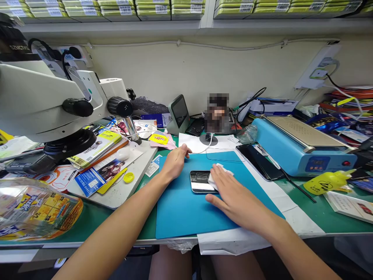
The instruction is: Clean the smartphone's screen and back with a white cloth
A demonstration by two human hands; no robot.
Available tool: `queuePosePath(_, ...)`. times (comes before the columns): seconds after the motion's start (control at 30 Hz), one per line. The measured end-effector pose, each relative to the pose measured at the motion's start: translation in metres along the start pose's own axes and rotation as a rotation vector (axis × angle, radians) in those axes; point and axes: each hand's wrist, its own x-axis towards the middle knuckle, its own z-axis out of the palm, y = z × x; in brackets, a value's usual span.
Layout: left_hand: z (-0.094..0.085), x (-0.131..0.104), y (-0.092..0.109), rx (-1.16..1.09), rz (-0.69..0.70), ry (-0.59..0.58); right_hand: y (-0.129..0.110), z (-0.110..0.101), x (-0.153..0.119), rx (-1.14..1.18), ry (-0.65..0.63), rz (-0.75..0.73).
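Observation:
On the blue mat (180, 214) lies a smartphone (201, 187) with a shiny, mirror-like face and a light rim. My right hand (233, 196) presses a folded white tissue (223, 170) against its right end, fingers stretched together and thumb held apart. To the phone's upper left, my left hand (176, 160) is closed with curled fingers at the mat's far edge, not touching the phone. Whatever those fingers may hold is hidden from this side. A white cable (207, 149) runs just beyond the left hand.
A microscope (58, 101) overhangs the left side. Below it stand a clear plastic jar (40, 210) and magazines (96, 149). At right are a blue heating plate machine (291, 151), a black phone (260, 161) and a yellow bottle (326, 182). A small screen device (179, 114) stands behind.

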Motion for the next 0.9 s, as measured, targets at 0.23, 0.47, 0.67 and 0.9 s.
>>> queuePosePath(0.23,-0.001,-0.001,0.002,-0.003,-0.01,-0.015,0.023,0.013,-0.041,-0.093,0.038,0.049)
queuePosePath(0.47,0.002,-0.001,0.002,0.021,0.008,-0.049,0.02,0.017,-0.053,-0.069,0.041,0.037)
queuePosePath(0.67,0.003,-0.001,0.001,0.038,0.017,-0.053,0.022,0.002,-0.01,-0.056,-0.035,0.131)
queuePosePath(0.9,0.004,0.001,0.002,0.044,0.046,-0.059,-0.005,-0.001,0.004,-0.021,-0.001,0.113)
